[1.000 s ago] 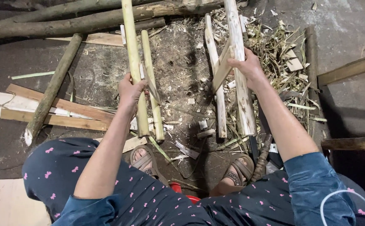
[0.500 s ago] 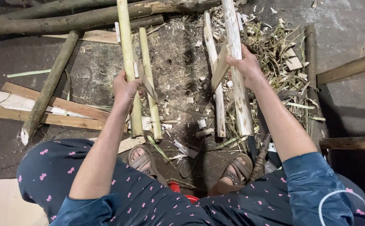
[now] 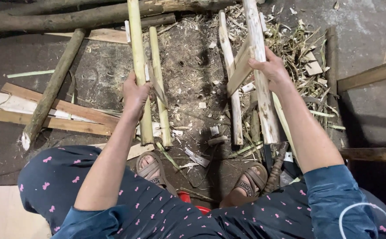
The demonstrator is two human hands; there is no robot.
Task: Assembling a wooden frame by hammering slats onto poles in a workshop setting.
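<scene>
In the head view, the left hand (image 3: 135, 94) has its grip clenched round a green bamboo pole (image 3: 138, 66), which runs upright through the fist, a second green pole (image 3: 159, 88) just beside the grip on the right. The right hand (image 3: 271, 68) grasps a pale peeled pole (image 3: 261, 93) with a flat wooden slat (image 3: 239, 73) slanting off left of that grip. Below both grips, sandalled feet (image 3: 201, 177) rest on the littered floor (image 3: 193, 57) (shavings and chips everywhere).

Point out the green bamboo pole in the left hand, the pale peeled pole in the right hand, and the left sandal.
green bamboo pole (image 3: 136, 48), head view, on its upper shaft above the hand.
pale peeled pole (image 3: 263, 106), head view, on its lower shaft.
left sandal (image 3: 151, 167), head view, on its brown strap.
</scene>
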